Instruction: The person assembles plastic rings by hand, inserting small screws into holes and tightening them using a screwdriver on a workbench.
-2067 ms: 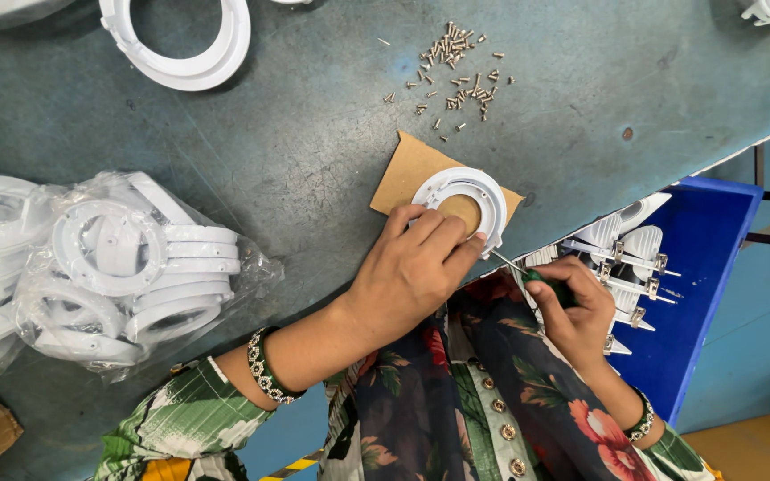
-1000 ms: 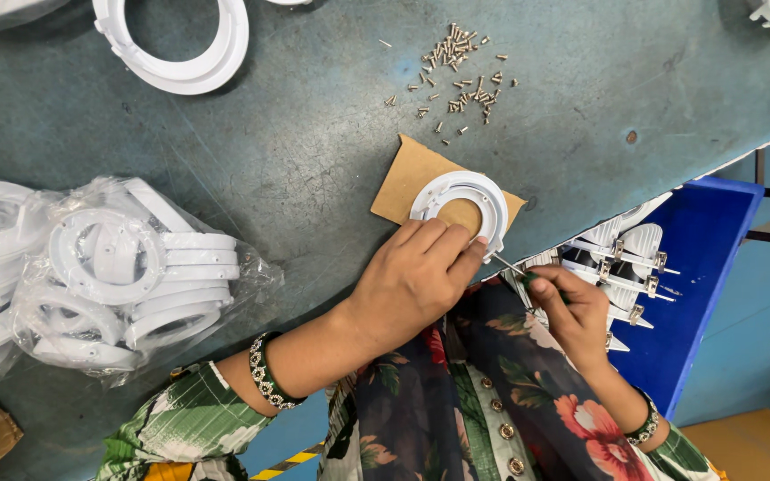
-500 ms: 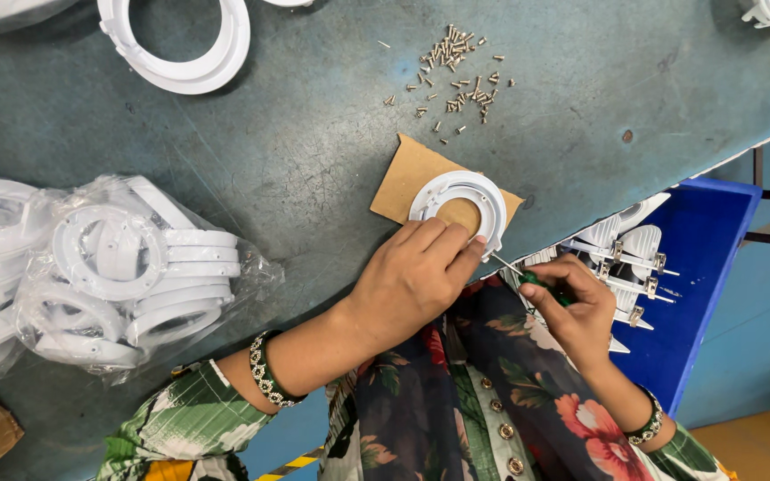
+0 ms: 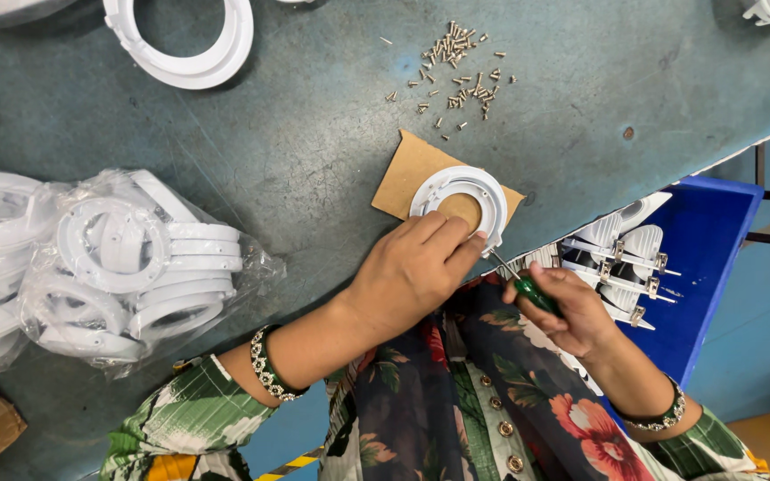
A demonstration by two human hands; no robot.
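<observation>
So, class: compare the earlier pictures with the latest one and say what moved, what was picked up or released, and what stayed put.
Very little changed. The right hand shifted only slightly while gripping the green-handled screwdriver, its tip staying at the rim of the white ring. The left hand kept pressing the ring onto the cardboard piece. Nothing was picked up or let go. The screws and bagged rings stayed put.

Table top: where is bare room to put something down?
The table is bare between the large ring and the screws, down to the cardboard. Another bare patch lies right of the screws. It is crowded at the left by the bagged rings, and near the left hand on the small ring.
</observation>
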